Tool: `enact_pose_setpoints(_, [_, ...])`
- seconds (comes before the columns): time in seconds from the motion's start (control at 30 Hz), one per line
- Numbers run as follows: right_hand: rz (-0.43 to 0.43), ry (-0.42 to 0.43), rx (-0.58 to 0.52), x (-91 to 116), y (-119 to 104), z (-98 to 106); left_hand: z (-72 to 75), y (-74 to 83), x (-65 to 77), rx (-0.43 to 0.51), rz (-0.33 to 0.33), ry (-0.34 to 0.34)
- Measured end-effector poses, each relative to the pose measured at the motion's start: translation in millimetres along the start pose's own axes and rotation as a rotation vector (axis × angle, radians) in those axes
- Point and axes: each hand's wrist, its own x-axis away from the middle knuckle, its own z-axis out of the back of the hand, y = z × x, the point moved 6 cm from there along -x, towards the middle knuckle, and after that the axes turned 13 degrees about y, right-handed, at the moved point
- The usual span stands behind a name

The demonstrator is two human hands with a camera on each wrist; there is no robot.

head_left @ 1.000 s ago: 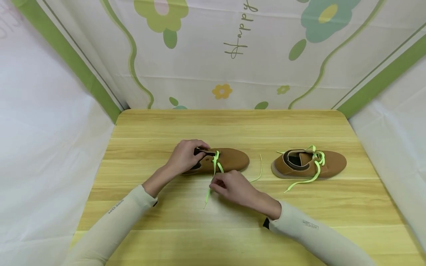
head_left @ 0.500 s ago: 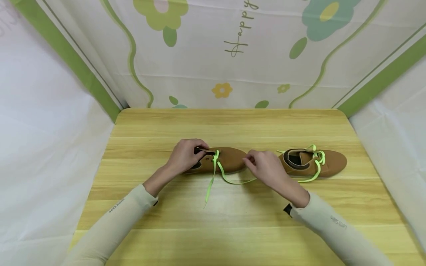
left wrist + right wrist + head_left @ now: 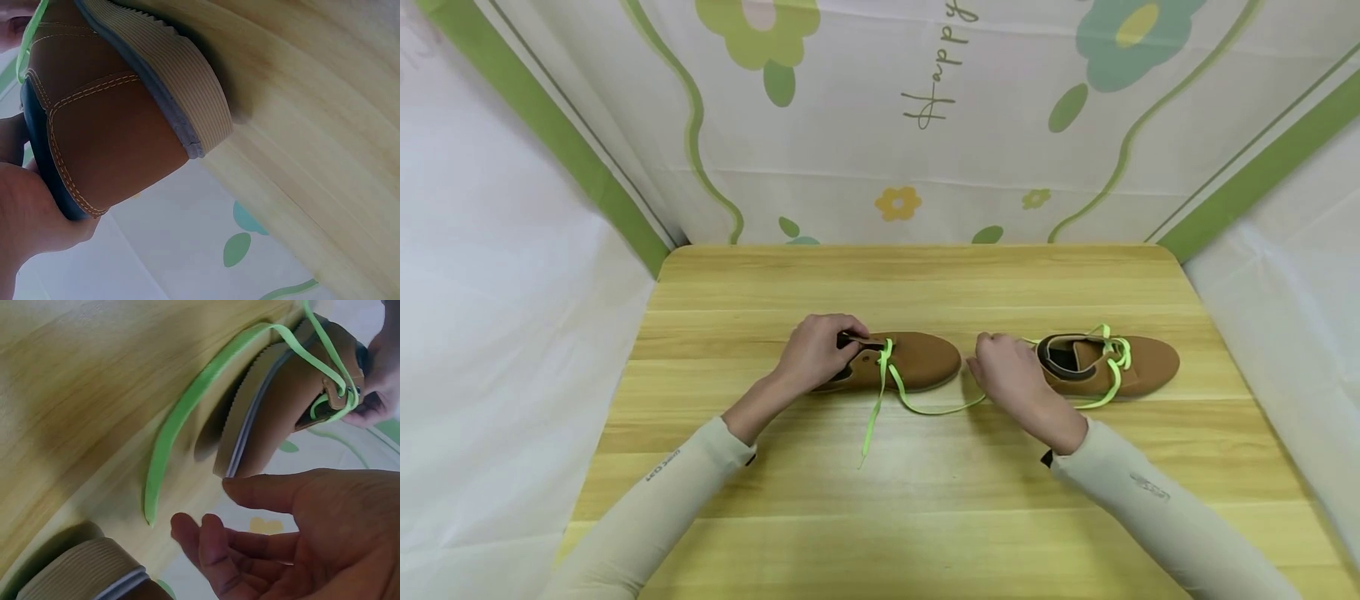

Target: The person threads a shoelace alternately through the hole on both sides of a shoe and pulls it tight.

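Note:
A brown shoe (image 3: 925,360), its toe to the right, stands on the table in the head view. My left hand (image 3: 811,354) grips its upper edge at the opening, some fingers hidden inside; the left wrist view shows the shoe's heel end (image 3: 119,144) close by. Bright green shoelace (image 3: 936,412) runs through the front eyelets. One end hangs toward the table's front, while the longer end (image 3: 169,434) curves over the wood past the toe. Just beyond the toe is my right hand (image 3: 1015,379), thumb and loosely bent fingers (image 3: 215,544) apart, nothing between them.
A second brown shoe (image 3: 1150,367) with green laces tied in a bow stands just right of my right hand; its heel (image 3: 87,569) shows in the right wrist view. Wooden table (image 3: 880,517) lies beneath, with a flower-printed cloth (image 3: 820,150) behind it.
My right hand has moved from the hanging lace end rightward past the shoe's toe, then slightly farther right. My left hand and the shoe have stayed put.

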Motion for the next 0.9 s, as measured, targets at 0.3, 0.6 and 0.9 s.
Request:
enact_pose_setpoints(0.3, [0.006, -0.103, 0.045, 3, -1, -21, -1.3, -1.1, 0.9, 0.008, 0.002, 0.003])
enact_pose_setpoints(0.6, [-0.037, -0.128, 0.053, 1, 1, -27, -0.5, 0.3, 0.7, 0.017, -0.007, 0.017])
enact_pose_setpoints(0.9, [-0.074, -0.145, 0.112, -2, 2, -32, -0.7, -0.5, 1.4, 0.023, -0.013, 0.039])
